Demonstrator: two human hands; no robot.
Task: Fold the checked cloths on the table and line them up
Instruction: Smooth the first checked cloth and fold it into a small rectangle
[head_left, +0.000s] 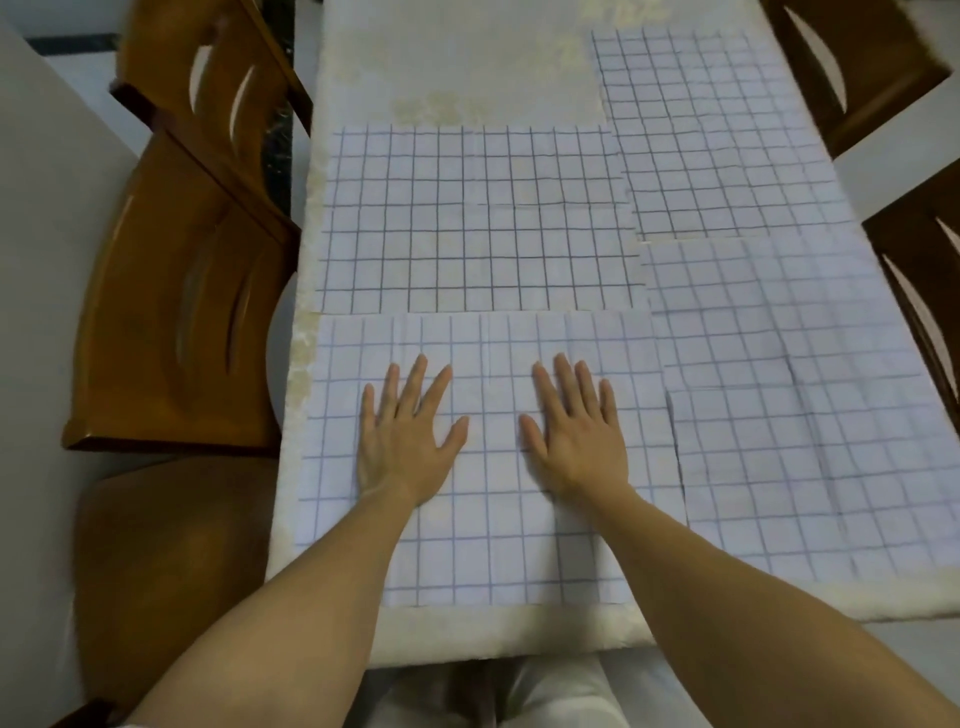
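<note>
Several white cloths with a dark grid lie flat on the table. The nearest checked cloth (493, 561) lies at the front left; my left hand (410, 441) and my right hand (574, 436) both press flat on it, fingers straight and spread, side by side. Behind it lies a second checked cloth (478, 223). On the right, a third checked cloth (717, 135) lies at the far end, and another checked cloth (810, 415) with visible fold edges lies at the near right. The cloths sit edge to edge.
The table (467, 67) has a cream patterned cover, bare at the far left. Wooden chairs stand along the left side (176, 291) and the right side (852, 67). The table's front edge (493, 634) is close to my body.
</note>
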